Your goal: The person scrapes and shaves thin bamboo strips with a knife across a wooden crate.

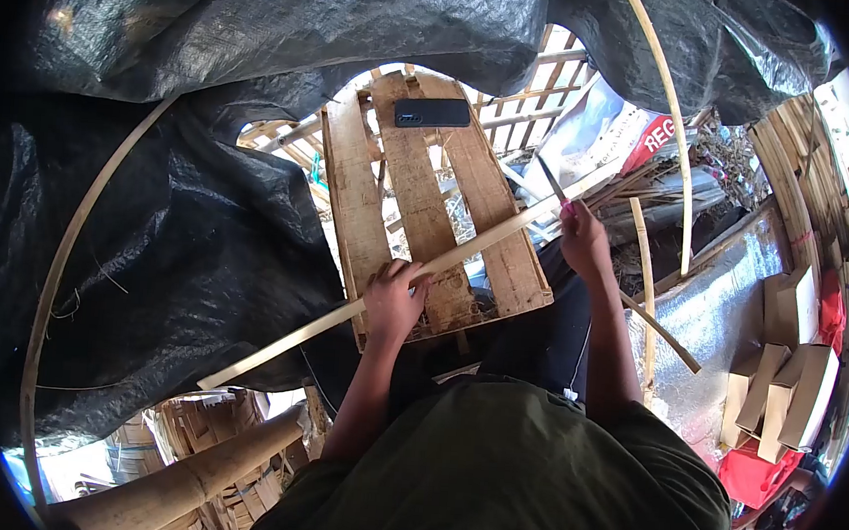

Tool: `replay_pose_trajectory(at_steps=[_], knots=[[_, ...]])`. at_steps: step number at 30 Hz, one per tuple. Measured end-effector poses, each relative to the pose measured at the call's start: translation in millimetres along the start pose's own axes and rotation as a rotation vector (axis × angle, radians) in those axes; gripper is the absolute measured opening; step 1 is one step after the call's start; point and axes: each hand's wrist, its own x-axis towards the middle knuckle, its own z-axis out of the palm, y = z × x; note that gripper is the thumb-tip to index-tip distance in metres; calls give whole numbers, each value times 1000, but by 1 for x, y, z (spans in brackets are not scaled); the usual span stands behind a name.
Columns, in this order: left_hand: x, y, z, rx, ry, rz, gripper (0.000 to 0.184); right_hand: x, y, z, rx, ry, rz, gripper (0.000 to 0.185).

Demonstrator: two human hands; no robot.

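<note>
A long pale bamboo strip (485, 241) lies slantwise over a small slatted wooden table (357, 182), its near end sticking out past the table's left edge. My left hand (395, 302) is closed around the strip near the table's front left. In my right hand (585, 243) is a knife (553, 179), its dark blade pointing up and left beside the strip's far part and a bit of pink showing at the grip. Most of the handle is hidden by my fingers. A dark phone (433, 114) rests on the table's far end.
Black plastic sheeting (150, 246) hangs on the left and overhead, with a curved bamboo strip (90, 197) across it. Cardboard boxes (781, 379) and a red bag (759, 476) are at right. A thick bamboo pole (193, 475) crosses the lower left.
</note>
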Motion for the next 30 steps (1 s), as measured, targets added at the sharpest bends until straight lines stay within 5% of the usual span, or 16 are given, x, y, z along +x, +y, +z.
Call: replay_pose_trajectory(at_steps=[2, 7, 9, 11, 14, 30], knots=[[0, -1, 3, -55, 21, -35, 20, 1, -4, -17, -283, 27, 94, 19], [4, -4, 5, -75, 23, -77, 20, 21, 25, -22, -167, -13, -19, 18], [4, -1, 3, -80, 23, -86, 20, 29, 8, -30, -569, -147, -64, 16], [7, 1, 1, -82, -15, -100, 23, 40, 17, -23, -591, -130, -55, 17], [9, 2, 2, -56, -27, -102, 25, 46, 43, -14, -39, -102, 9, 29], [13, 3, 17, 17, -16, 55, 5, 45, 77, 5, 37, -39, 362, 49]])
